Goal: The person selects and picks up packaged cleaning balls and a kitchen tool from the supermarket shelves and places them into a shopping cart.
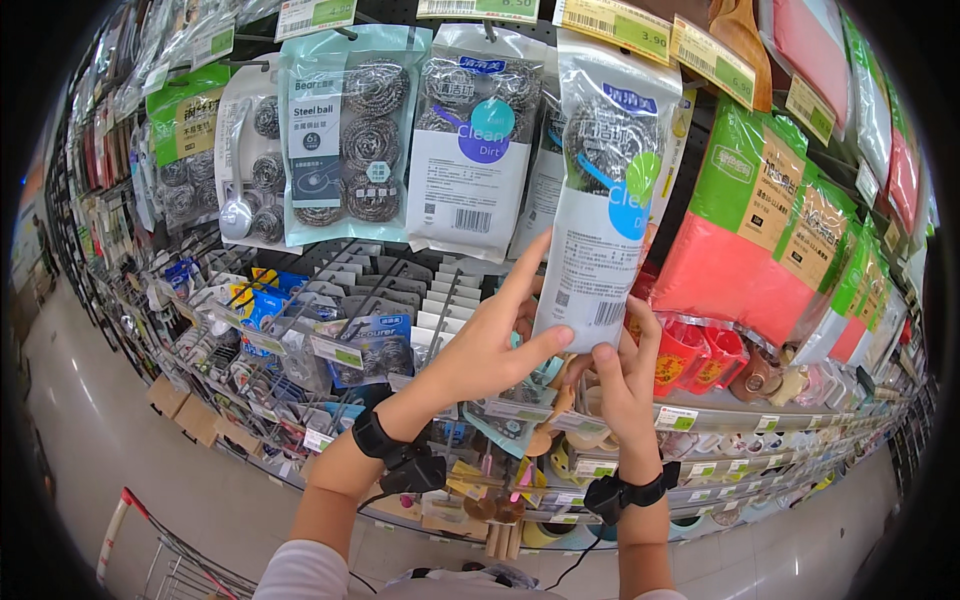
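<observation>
Both hands meet at the lower end of a hanging plastic packet of steel wool scourers (600,225), just right of the middle. My left hand (499,349) has its thumb on the packet's lower left front and its fingers behind the left edge. My right hand (626,375) holds the lower right corner, thumb in front, fingers partly hidden behind. To the left hang a wider packet of scourers (472,150), a pale teal packet of steel balls (352,135) and a packet with a spoon (255,165).
Green and coral packets (750,232) hang at the right. Wire hooks with blue scourer packs (375,349) lie below left. Price tags (615,28) line the rail above. A shopping cart (172,555) stands at the lower left, cardboard boxes (196,420) under the shelving.
</observation>
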Demonstrator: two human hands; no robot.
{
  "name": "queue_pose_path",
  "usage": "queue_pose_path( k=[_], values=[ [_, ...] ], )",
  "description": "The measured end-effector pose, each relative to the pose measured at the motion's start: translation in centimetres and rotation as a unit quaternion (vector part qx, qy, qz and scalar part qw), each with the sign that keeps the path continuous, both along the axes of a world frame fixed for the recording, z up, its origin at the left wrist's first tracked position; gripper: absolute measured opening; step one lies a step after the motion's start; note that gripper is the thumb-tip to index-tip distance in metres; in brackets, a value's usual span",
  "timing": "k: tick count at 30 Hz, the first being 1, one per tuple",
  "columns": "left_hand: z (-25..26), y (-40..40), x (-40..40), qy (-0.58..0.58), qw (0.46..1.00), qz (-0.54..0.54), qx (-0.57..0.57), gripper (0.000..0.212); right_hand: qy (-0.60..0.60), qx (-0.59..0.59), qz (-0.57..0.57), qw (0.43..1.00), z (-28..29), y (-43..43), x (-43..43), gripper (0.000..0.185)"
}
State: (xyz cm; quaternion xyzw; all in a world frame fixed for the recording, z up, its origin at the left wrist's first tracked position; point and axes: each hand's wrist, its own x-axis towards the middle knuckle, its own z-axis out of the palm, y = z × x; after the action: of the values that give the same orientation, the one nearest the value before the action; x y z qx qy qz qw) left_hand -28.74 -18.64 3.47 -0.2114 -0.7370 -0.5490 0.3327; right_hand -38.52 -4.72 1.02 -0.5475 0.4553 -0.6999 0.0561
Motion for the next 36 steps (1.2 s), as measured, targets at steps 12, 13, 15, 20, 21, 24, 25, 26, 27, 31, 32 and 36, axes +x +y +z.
queue_pose_path(
  k=[12,13,15,20,21,24,25,26,27,31,32,36],
  values=[
    [1.7,-0.2,-1.7,0.047,0.997,-0.010,0.060,0.073,0.025,-0.007,-0.025,0.999,2.2,-1.3,-1.1,0.049],
    [1.7,0.0,-1.7,0.051,0.997,-0.006,0.066,0.072,0.028,-0.010,-0.027,0.999,2.2,-1.4,-1.1,0.049],
    [1.7,0.3,-1.7,0.058,0.995,0.002,0.075,0.072,0.036,-0.021,-0.034,0.999,2.1,-1.4,-1.0,0.049],
    [1.4,1.0,-0.5,0.052,0.997,0.009,0.060,0.072,0.024,-0.024,-0.033,0.999,1.6,-0.7,0.0,0.049],
    [1.3,1.1,-0.4,0.052,0.997,0.011,0.058,0.072,0.024,-0.029,-0.032,0.999,1.6,-0.6,0.1,0.050],
    [1.3,1.3,-0.2,0.056,0.996,0.014,0.061,0.072,0.024,-0.043,-0.032,0.998,1.6,-0.6,0.4,0.050],
    [1.3,1.3,-0.2,0.053,0.997,0.013,0.063,0.071,0.027,-0.047,-0.034,0.998,1.7,-0.5,0.5,0.050],
    [1.4,1.3,-0.1,0.051,0.997,0.012,0.065,0.071,0.029,-0.051,-0.037,0.998,1.7,-0.5,0.6,0.050],
    [1.6,1.3,0.0,0.049,0.997,0.014,0.066,0.071,0.030,-0.054,-0.040,0.997,1.9,-0.5,0.7,0.050],
    [2.1,1.3,-0.2,0.042,0.996,0.017,0.080,0.070,0.036,-0.049,-0.056,0.997,2.3,-0.9,0.5,0.049],
    [2.4,1.2,-0.3,0.033,0.996,0.021,0.085,0.070,0.038,-0.044,-0.060,0.996,2.5,-1.1,0.2,0.049],
    [2.5,-0.1,-2.6,0.039,0.993,0.047,0.097,0.067,0.026,-0.019,-0.093,0.995,3.1,-2.4,-1.1,0.048]
  ],
)
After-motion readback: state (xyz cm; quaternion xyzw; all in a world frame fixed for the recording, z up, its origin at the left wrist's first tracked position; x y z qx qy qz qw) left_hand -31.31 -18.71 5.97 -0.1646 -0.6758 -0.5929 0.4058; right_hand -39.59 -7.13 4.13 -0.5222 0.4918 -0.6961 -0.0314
